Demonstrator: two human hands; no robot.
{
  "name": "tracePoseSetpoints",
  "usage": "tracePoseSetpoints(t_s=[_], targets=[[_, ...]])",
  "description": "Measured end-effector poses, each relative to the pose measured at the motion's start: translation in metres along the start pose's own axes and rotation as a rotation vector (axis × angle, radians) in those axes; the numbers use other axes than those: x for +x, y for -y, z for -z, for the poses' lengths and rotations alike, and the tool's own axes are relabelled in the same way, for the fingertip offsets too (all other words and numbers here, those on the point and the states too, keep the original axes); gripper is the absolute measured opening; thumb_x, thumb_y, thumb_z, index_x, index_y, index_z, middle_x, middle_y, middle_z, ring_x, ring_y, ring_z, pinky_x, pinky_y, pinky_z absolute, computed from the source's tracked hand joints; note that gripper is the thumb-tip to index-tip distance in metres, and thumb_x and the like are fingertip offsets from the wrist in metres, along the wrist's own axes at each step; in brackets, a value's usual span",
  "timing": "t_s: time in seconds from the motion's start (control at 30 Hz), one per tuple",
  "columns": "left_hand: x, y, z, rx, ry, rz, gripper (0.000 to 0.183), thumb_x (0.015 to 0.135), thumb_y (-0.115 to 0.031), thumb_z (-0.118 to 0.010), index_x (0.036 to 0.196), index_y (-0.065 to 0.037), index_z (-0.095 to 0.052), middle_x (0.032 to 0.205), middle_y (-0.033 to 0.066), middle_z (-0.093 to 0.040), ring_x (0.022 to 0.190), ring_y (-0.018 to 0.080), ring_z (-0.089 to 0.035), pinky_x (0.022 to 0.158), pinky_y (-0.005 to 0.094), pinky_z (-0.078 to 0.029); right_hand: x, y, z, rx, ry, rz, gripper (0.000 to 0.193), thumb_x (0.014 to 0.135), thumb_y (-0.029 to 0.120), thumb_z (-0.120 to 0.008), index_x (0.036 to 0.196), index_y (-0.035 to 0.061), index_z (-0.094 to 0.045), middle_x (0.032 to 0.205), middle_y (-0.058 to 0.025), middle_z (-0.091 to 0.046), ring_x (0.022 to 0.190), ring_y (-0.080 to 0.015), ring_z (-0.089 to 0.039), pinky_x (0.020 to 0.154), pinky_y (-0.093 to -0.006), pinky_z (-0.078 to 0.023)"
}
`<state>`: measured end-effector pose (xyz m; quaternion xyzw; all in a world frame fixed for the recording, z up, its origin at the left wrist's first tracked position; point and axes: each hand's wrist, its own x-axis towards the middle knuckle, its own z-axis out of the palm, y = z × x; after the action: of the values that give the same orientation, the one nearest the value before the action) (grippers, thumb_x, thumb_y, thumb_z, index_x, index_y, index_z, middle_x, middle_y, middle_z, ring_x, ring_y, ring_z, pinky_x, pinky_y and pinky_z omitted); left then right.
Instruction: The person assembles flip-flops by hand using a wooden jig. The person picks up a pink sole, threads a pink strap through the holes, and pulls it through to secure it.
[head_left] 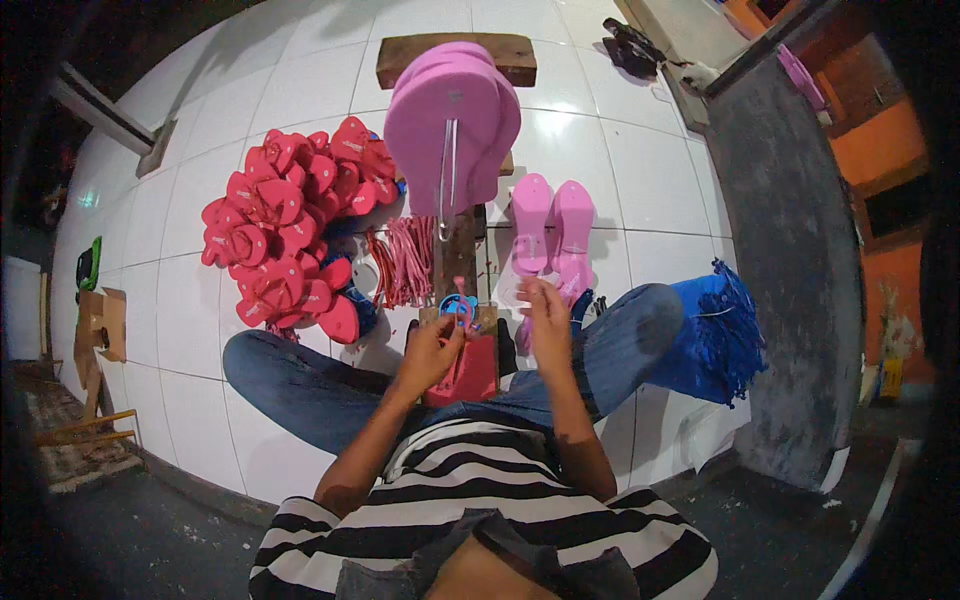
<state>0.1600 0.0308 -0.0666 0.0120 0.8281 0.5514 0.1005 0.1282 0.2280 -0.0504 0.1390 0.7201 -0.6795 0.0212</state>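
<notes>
My left hand (432,355) is closed in a pinch on a thin pink sandal strap (461,289), next to a small blue ring-shaped container (450,303). My right hand (546,320) is raised to the right of it, fingers curled together; whatever is in them is too small to make out. Between my knees lies a red block-like piece (475,372). In front of me, a stack of pink sandal soles (425,130) sits high on a wooden stand (458,265), with a slim metal rod (447,185) across the top sole. Pink soles (574,215) lie right of the stand.
A large heap of red sandals (285,225) lies to the left on white tiles. Bundled pink straps (410,262) rest beside the stand. By my right knee is a pile of blue straps (715,335). A grey ledge (785,270) runs along the right.
</notes>
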Motion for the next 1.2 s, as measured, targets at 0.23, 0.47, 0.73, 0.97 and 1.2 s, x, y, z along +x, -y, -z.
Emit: tracePoseSetpoints(t_s=[0.23,0.47,0.73,0.97,1.2], targets=[[0.005,-0.066,0.023,-0.241,0.008,0.028,0.019,0.092,-0.011,-0.053,0.103,0.002,-0.062,0.076,0.0049,-0.065,0.070,0.0072,-0.058,0.058,0.0252,-0.048,-0.012,0.084,-0.052,0.236,0.330,0.086,0.030,0.094,0.021,-0.054,0.115,-0.0008,-0.058,0.103,-0.0086,-0.065,0.097,-0.0131,-0.059,0.084,-0.0272,-0.046],[0.004,-0.100,0.034,-0.240,-0.147,-0.199,0.017,0.091,-0.009,-0.055,0.102,0.001,-0.062,0.087,0.0088,-0.063,0.073,0.0092,-0.058,0.047,0.0220,-0.043,-0.007,0.122,-0.057,0.062,0.396,0.408,0.019,0.090,0.006,-0.059,0.107,-0.0020,-0.058,0.096,-0.0049,-0.065,0.081,-0.0095,-0.060,0.069,-0.0226,-0.049],[0.035,-0.129,0.077,0.001,-0.506,-0.534,0.040,0.083,-0.005,-0.060,0.122,-0.002,-0.051,0.121,0.0165,-0.052,0.108,0.0277,-0.054,0.085,0.0354,-0.046,-0.005,0.166,-0.053,0.266,0.217,0.502,0.015,0.090,0.012,-0.061,0.103,0.0039,-0.060,0.098,-0.0046,-0.065,0.084,-0.0109,-0.060,0.073,-0.0252,-0.050],[0.083,-0.191,0.114,0.470,-0.734,-0.835,0.046,0.086,-0.010,-0.060,0.129,-0.005,-0.047,0.120,0.0168,-0.053,0.108,0.0329,-0.054,0.091,0.0403,-0.045,-0.005,0.164,-0.055,0.037,0.211,0.710,0.011,0.087,0.005,-0.063,0.097,0.0019,-0.063,0.091,-0.0057,-0.063,0.078,-0.0094,-0.059,0.063,-0.0227,-0.048],[0.092,-0.200,0.116,0.456,-0.701,-0.729,0.036,0.083,-0.015,-0.067,0.114,-0.003,-0.054,0.106,0.0164,-0.057,0.092,0.0329,-0.058,0.080,0.0362,-0.049,-0.009,0.213,-0.045,-0.713,0.052,0.968,0.011,0.080,0.006,-0.066,0.092,0.0058,-0.066,0.084,-0.0080,-0.061,0.073,-0.0176,-0.062,0.057,-0.0287,-0.048]])
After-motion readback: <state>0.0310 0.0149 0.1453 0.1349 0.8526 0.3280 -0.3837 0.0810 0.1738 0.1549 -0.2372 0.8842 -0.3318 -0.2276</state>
